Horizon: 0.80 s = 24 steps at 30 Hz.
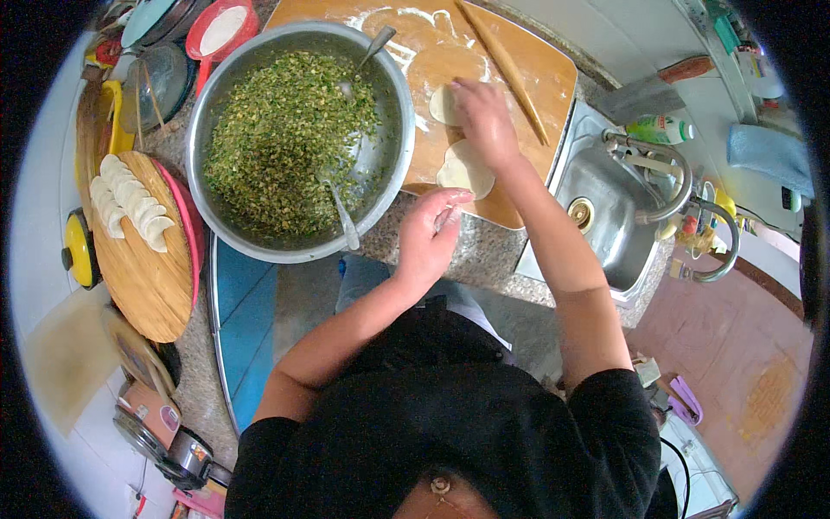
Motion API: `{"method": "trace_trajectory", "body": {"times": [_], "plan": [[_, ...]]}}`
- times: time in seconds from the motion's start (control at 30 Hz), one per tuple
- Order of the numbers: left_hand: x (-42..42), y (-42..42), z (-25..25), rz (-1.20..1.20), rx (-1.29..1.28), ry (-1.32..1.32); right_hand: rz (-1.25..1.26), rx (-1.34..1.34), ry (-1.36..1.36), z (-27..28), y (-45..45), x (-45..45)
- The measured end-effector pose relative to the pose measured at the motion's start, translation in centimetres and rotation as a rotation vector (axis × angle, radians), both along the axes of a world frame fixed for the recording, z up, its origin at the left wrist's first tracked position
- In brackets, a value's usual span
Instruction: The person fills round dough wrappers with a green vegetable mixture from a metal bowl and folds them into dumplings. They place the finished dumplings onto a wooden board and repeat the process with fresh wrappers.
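My right hand (485, 120) reaches over a floured wooden board (447, 61), its fingers at the right edge of a round dough wrapper (444, 106). Whether they pinch it is hidden. Another flat wrapper (464, 170) lies nearer, below my right wrist. My left hand (428, 233) hovers by the board's near edge, fingers curved, thumb apart, flour on the fingertips; I see nothing held in it. Left of the board stands a large steel bowl (194, 156) of chopped green filling (279, 136), with a spoon (343, 217) in front and a second spoon handle (377, 45) behind.
A rolling pin (506, 68) lies across the board's right side. Folded dumplings (133, 198) sit in rows on a round wooden board (146, 279) at left. A red scoop of flour (224, 29) is behind the bowl. The steel sink (600, 214) adjoins at right; a cleaver (642, 104) is beyond.
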<state>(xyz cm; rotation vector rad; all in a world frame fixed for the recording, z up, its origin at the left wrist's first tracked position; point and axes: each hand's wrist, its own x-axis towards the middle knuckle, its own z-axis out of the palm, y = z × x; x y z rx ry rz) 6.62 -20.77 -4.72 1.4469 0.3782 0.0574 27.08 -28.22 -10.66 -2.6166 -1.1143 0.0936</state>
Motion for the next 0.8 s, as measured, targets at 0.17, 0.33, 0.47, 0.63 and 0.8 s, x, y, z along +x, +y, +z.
{"method": "trace_trajectory", "body": {"times": [0.17,0.33,0.47,0.63,0.8], "plan": [[0.2,0.1,2.7,-0.009,-0.048,-0.037,-0.304,-0.049,0.144,-2.8,2.2,3.7],[0.2,1.1,4.6,-0.001,-0.064,0.018,-0.063,-0.019,0.127,-2.0,1.5,3.7],[0.2,2.8,4.6,0.11,-0.308,0.016,-0.055,0.247,0.283,3.8,0.2,2.0],[0.9,7.4,3.9,0.158,-0.848,0.033,-0.098,0.482,0.83,8.5,0.5,0.7],[1.6,11.6,3.9,0.027,-1.333,-0.119,0.003,0.58,1.182,12.2,5.8,-5.0]]}}
